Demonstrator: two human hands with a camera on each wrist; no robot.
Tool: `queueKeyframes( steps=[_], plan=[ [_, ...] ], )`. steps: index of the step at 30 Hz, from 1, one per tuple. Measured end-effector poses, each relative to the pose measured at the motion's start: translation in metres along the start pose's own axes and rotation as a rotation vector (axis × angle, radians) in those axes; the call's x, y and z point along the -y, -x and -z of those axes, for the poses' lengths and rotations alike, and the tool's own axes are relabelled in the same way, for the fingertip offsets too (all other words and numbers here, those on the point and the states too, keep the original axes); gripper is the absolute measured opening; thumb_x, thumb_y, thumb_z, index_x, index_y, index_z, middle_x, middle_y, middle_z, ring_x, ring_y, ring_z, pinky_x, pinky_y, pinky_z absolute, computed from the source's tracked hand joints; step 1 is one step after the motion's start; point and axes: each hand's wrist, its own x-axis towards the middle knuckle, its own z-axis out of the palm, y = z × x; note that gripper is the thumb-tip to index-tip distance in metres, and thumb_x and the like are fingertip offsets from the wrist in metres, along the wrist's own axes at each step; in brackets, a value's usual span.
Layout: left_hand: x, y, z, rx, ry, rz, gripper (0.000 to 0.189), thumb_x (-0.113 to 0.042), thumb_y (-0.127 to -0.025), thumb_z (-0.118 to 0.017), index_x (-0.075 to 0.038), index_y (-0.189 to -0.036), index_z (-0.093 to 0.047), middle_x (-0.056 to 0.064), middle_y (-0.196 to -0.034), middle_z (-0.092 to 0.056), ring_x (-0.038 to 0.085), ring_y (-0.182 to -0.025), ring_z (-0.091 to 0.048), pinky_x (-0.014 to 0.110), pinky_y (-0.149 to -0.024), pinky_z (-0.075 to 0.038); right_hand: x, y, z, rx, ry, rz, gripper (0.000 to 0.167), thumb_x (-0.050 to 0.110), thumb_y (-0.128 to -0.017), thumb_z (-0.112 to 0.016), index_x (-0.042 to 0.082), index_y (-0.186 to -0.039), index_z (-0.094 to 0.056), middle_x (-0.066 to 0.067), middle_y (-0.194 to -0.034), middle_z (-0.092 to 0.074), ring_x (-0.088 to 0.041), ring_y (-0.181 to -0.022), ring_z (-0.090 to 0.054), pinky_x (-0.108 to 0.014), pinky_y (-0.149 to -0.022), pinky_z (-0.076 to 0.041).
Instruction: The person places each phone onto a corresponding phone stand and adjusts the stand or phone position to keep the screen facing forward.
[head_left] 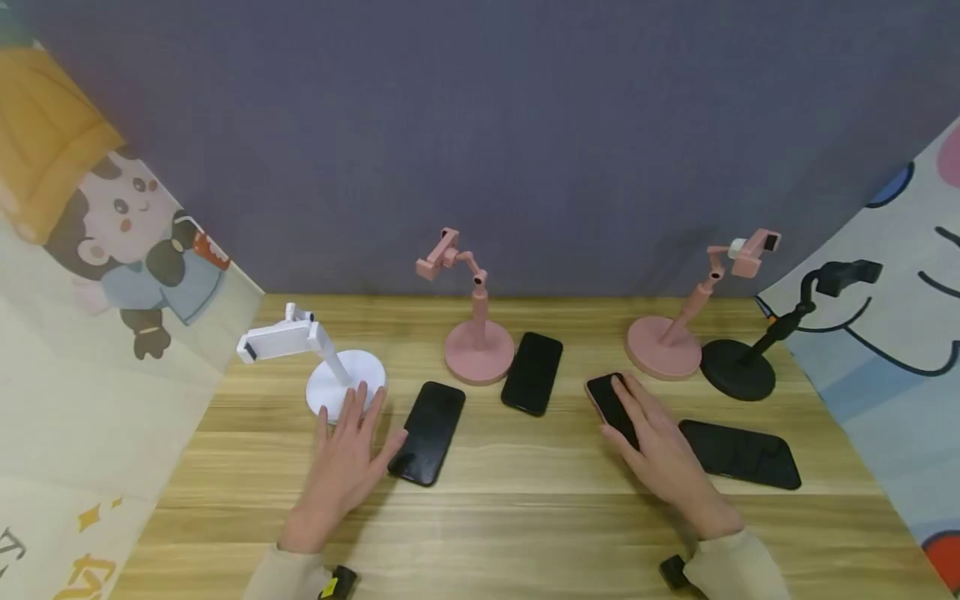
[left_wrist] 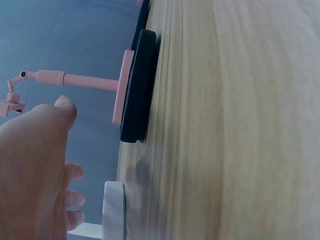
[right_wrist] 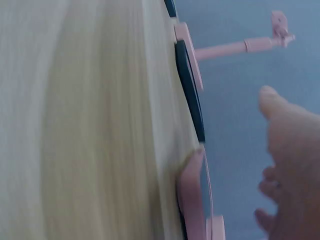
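In the head view my left hand [head_left: 347, 458] hovers, fingers spread, over the front edge of the white phone stand's round base [head_left: 322, 392]. Its thumb overlaps the edge of a black smartphone [head_left: 431, 429] lying flat; the left wrist view shows a gap between them. My right hand [head_left: 663, 450] reaches over a pink-edged smartphone [head_left: 606, 392] and partly covers it. From the right wrist view, that hand [right_wrist: 297, 160] appears raised above the phone [right_wrist: 192, 195], holding nothing. Beside it lies another black smartphone [head_left: 742, 455], its left end close to the hand.
A pink phone stand [head_left: 480, 354] stands at the back middle, with a black smartphone [head_left: 532, 373] beside its base. A second pink stand [head_left: 663, 350] and a black stand [head_left: 738, 371] are at the back right. A dark wall panel [head_left: 495, 150] rises behind the wooden table [head_left: 495, 533].
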Motion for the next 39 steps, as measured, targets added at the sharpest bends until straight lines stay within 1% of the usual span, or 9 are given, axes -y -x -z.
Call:
queueKeyframes(
  steps=[2,5,12,17,20,23,27,33,39],
  plan=[
    [0.002,0.0,0.0,0.011,-0.003,0.009,0.078,-0.06,-0.105,-0.042,-0.011,-0.164,-0.026,0.022,-0.17,-0.015,0.041,-0.158,-0.012,0.07,-0.122,0.0,0.007,-0.004,-0.004,-0.044,-0.006,0.057,0.074,0.026,-0.1,-0.07,0.008,-0.161,-0.034,-0.021,-0.165,-0.033,-0.047,-0.144,-0.04,-0.069,-0.108,-0.038],
    [0.004,0.0,0.0,0.014,-0.003,0.011,0.078,-0.059,-0.105,-0.042,-0.01,-0.164,-0.026,0.022,-0.17,-0.015,0.042,-0.157,-0.012,0.07,-0.122,0.0,0.019,-0.009,-0.009,-0.075,-0.03,0.107,0.074,0.025,-0.098,-0.072,0.009,-0.161,-0.036,-0.018,-0.163,-0.038,-0.044,-0.142,-0.044,-0.064,-0.108,-0.04],
    [0.005,-0.004,0.004,-0.011,-0.021,-0.009,0.077,-0.056,-0.106,-0.044,-0.005,-0.163,-0.028,0.023,-0.169,-0.018,0.042,-0.157,-0.016,0.068,-0.123,-0.004,0.052,-0.028,-0.009,-0.091,-0.164,0.119,0.072,0.019,-0.098,-0.071,0.014,-0.161,-0.036,-0.01,-0.164,-0.038,-0.034,-0.146,-0.042,-0.054,-0.113,-0.038],
    [0.006,-0.005,0.005,0.001,-0.026,-0.003,0.077,-0.055,-0.107,-0.044,-0.003,-0.162,-0.028,0.023,-0.169,-0.018,0.041,-0.157,-0.015,0.065,-0.124,-0.005,0.083,-0.043,-0.009,-0.107,-0.286,0.161,0.07,0.013,-0.098,-0.07,0.014,-0.16,-0.038,-0.007,-0.163,-0.041,-0.032,-0.145,-0.044,-0.051,-0.115,-0.039],
    [0.006,-0.005,0.005,0.008,-0.027,0.002,0.077,-0.054,-0.107,-0.044,-0.001,-0.161,-0.029,0.024,-0.169,-0.018,0.041,-0.157,-0.015,0.065,-0.125,-0.006,0.101,-0.05,-0.009,-0.079,-0.328,0.197,0.068,0.015,-0.099,-0.07,0.013,-0.159,-0.04,-0.008,-0.162,-0.043,-0.031,-0.145,-0.044,-0.052,-0.116,-0.04],
    [0.007,-0.004,0.004,0.016,-0.023,0.006,0.078,-0.054,-0.107,-0.044,0.0,-0.161,-0.029,0.025,-0.169,-0.018,0.041,-0.157,-0.014,0.065,-0.125,-0.007,0.114,-0.056,-0.009,-0.049,-0.341,0.209,0.066,0.019,-0.1,-0.069,0.013,-0.159,-0.04,-0.01,-0.161,-0.043,-0.031,-0.145,-0.045,-0.056,-0.112,-0.043],
    [0.008,-0.004,0.004,0.02,-0.017,0.008,0.078,-0.053,-0.107,-0.044,0.002,-0.16,-0.029,0.026,-0.168,-0.018,0.042,-0.157,-0.014,0.064,-0.125,-0.009,0.125,-0.066,-0.009,-0.026,-0.376,0.196,0.065,0.022,-0.102,-0.067,0.015,-0.16,-0.038,-0.01,-0.161,-0.042,-0.031,-0.146,-0.044,-0.058,-0.112,-0.043],
    [0.012,-0.004,0.004,0.033,-0.007,0.023,0.078,-0.053,-0.108,-0.043,0.004,-0.16,-0.029,0.027,-0.168,-0.017,0.042,-0.157,-0.014,0.064,-0.125,-0.009,0.136,-0.079,-0.018,0.001,-0.439,0.241,0.065,0.02,-0.102,-0.067,0.012,-0.159,-0.037,-0.013,-0.16,-0.043,-0.03,-0.147,-0.043,-0.057,-0.115,-0.041],
    [0.012,-0.004,0.004,0.031,-0.013,0.016,0.078,-0.053,-0.108,-0.044,0.005,-0.158,-0.031,0.028,-0.167,-0.02,0.043,-0.156,-0.017,0.064,-0.124,-0.012,0.153,-0.086,-0.031,0.007,-0.503,0.262,0.062,0.024,-0.104,-0.064,0.012,-0.159,-0.037,-0.009,-0.16,-0.043,-0.028,-0.143,-0.047,-0.054,-0.112,-0.045]
  ],
)
